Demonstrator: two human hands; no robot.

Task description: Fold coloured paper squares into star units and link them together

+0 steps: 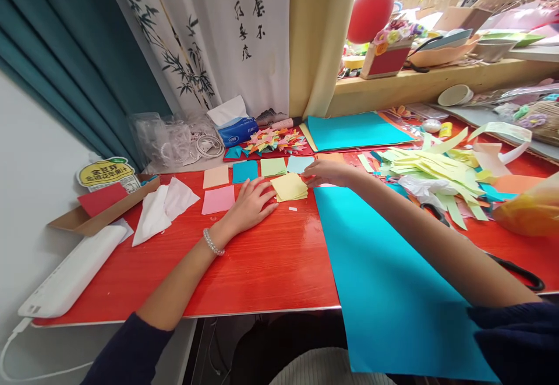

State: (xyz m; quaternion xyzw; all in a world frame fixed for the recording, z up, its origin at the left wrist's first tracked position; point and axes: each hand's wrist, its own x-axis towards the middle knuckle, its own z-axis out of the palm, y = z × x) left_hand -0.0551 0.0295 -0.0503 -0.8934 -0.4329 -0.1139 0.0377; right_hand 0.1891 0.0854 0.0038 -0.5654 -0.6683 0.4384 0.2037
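Note:
My left hand (251, 205) lies flat on the red table, its fingers spread and empty. Its fingertips reach the left side of a small, slightly fanned stack of yellow paper squares (289, 187). At the stack's right edge is my right hand (328, 173), fingers bent and close together; whatever they pinch is hidden. Around the hands lie paper squares: peach (215, 177), teal (245, 172), light green (273, 167), light blue (300, 164) and pink (218, 200). An orange square (331, 156) shows partly behind my right hand.
A large blue sheet (367, 268) hangs over the table's front edge under my right arm. Scissors (515, 269) and a heap of pale green strips (437, 172) lie right. Folded paper pieces (277, 140) and a tissue pack (238, 131) are behind; a white power strip (74, 271) is left.

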